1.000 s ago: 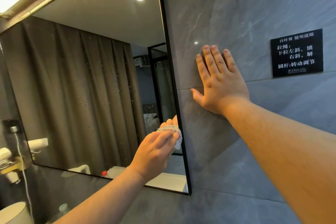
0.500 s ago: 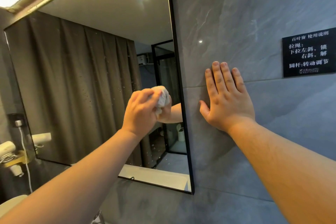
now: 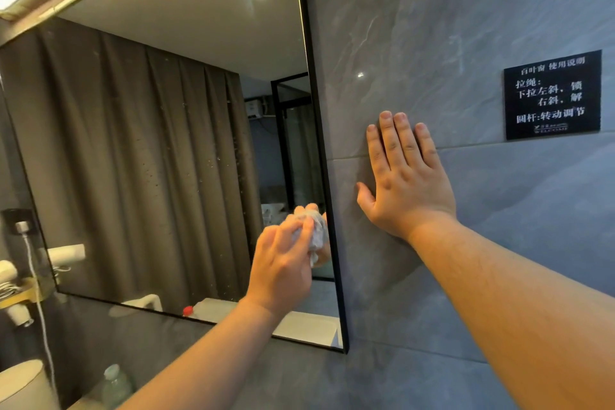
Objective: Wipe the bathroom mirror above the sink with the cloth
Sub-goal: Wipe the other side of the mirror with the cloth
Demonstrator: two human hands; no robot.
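**Wiping the mirror's lower right edge**

The left hand pinches a bunched white cloth against the mirror, close to its black frame. The right hand lies spread flat on the grey wall tile, bracing. Judged from the specks on the glass, overlapping passes with firm, even pressure should work leftward from the edge. A black sign reads "百叶窗 使用说明", "圆杆:转动调节" and "WELCOME".

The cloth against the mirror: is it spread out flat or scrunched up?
Scrunched up. The cloth shows as a crumpled white wad, gripped by the left hand and pressed on the mirror near its right edge.
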